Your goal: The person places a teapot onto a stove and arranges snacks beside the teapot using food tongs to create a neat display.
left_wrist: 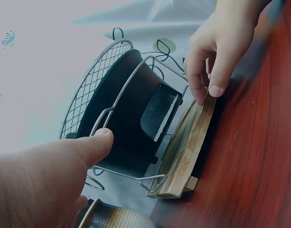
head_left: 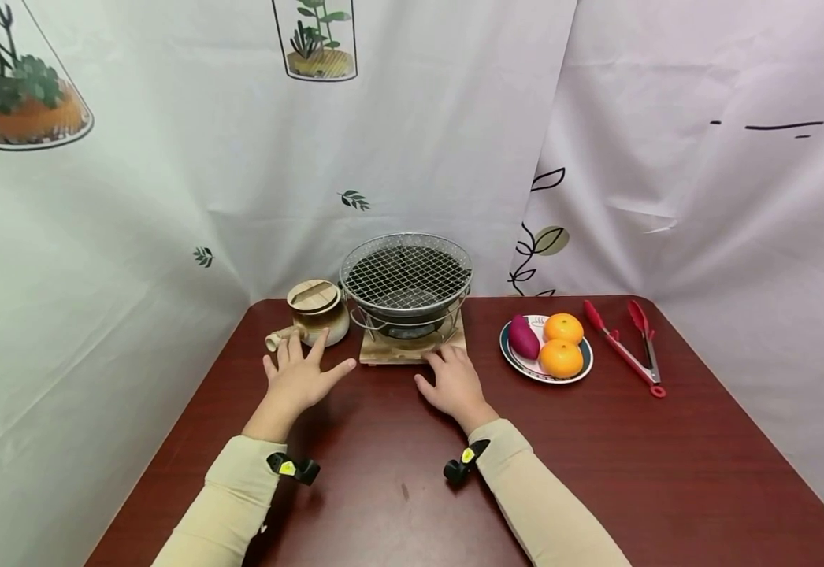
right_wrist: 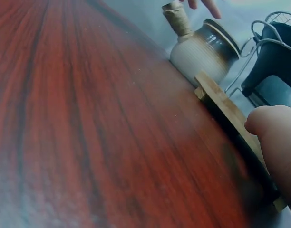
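Tabletop grill, dark bowl under round wire mesh: set in a wire stand on a low wooden board, by the far edge of the table, close before a printed white fabric backdrop.

Left hand: fingers spread wide, thumb out to the side, holding nothing; just before the ceramic pot in the head view.

Right hand: fingers loosely bent, thumb apart from them, at the front edge of the board; touching or just short of it, cannot tell.

Ceramic pot, with wooden lid and side handle: close beside the grill, to its left; handle toward the table's left edge.

Plate, white with dark rim: right of the board, across a gap; bearing two oranges and one purple oblong item.

Tongs, red and silver: lying spread near the far right corner.

Room for moving: broad stretch of table between the forearms; another right of the right forearm; narrow strip left of the pot; little depth behind the grill.

Hidden or cut off: handle partly behind left fingers; near table edge outside the head view; right hand cropped to little more than a thumb in its own wrist view; bowl interior dim under mesh.
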A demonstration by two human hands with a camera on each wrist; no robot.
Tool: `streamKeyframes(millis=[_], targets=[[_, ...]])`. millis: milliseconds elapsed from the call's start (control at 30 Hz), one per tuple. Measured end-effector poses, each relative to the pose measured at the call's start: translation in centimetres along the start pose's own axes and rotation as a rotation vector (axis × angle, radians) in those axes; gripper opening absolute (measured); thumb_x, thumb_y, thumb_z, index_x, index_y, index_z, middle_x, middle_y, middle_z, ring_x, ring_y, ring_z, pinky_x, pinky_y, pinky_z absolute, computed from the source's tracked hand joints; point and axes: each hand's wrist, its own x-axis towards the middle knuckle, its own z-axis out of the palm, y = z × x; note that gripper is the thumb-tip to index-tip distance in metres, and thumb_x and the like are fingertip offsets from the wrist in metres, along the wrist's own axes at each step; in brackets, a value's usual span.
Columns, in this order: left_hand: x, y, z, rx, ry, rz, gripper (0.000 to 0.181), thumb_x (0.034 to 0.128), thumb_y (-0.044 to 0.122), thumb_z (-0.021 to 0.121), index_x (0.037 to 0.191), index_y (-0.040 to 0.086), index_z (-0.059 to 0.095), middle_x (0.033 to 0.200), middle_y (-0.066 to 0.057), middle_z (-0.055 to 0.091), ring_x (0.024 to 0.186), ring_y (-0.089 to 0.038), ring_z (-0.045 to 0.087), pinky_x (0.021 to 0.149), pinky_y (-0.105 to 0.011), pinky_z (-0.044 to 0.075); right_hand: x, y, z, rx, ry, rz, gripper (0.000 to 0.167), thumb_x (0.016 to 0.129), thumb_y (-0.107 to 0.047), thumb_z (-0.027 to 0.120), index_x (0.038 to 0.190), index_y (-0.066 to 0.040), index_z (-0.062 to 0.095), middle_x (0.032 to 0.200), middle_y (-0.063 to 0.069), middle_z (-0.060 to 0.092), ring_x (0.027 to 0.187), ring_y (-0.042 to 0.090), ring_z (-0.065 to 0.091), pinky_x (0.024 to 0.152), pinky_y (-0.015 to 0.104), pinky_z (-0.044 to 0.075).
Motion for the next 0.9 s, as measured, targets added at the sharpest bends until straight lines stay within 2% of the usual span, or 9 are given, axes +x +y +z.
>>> streamKeyframes(millis=[267,433,567,700,900], targets=[[0.0,-0.6,-0.3,0.011,0.027,0.002,0.097,0.0909,0.079,0.041,0.164,0.019,0.018,0.162,-0.034,0.003,0.15,-0.051,-0.007,0.11,-0.075,-0.008,-0.3,0.1,0.3,-0.007,0.023,-0.005,0.041,0.089,-0.037,0.07,0.122,-0.013,0.07,0.121,0.011,0.06,0.117,0.035,0.054,0.102,0.05,0.042],[0.4,-1.3,-0.5,0.024,0.122,0.034,0.09,0.0921,0.063,0.057,0.16,0.012,0.027,0.158,-0.037,0.011,0.148,-0.053,0.003,0.113,-0.072,0.0,-0.3,0.1,0.4,-0.002,0.024,-0.009,0.043,0.088,-0.036,0.072,0.124,-0.012,0.069,0.122,0.01,0.059,0.118,0.035,0.053,0.103,0.05,0.041],[1.2,-2.3,-0.4,0.043,0.209,0.034,0.081,0.0921,0.048,0.064,0.155,0.006,0.035,0.155,-0.038,0.02,0.145,-0.056,0.01,0.113,-0.071,0.002,-0.5,0.1,0.5,-0.009,0.017,-0.01,0.044,0.088,-0.037,0.073,0.124,-0.013,0.068,0.124,0.01,0.058,0.118,0.034,0.052,0.104,0.049,0.04],[2.1,-3.3,-0.5,0.042,0.27,0.02,0.076,0.0924,0.04,0.066,0.151,0.001,0.038,0.151,-0.038,0.027,0.143,-0.056,0.013,0.114,-0.071,0.002,-0.5,0.1,0.6,-0.007,0.022,-0.017,0.044,0.087,-0.036,0.073,0.124,-0.012,0.068,0.125,0.011,0.058,0.118,0.034,0.052,0.104,0.049,0.04],[3.7,-4.1,-1.3,0.044,0.287,-0.007,0.076,0.0921,0.04,0.065,0.15,-0.001,0.038,0.147,-0.037,0.032,0.141,-0.056,0.019,0.113,-0.071,0.01,-0.4,0.1,0.5,0.003,0.036,-0.02,0.043,0.088,-0.034,0.072,0.124,-0.011,0.068,0.125,0.011,0.058,0.118,0.035,0.053,0.104,0.05,0.04]])
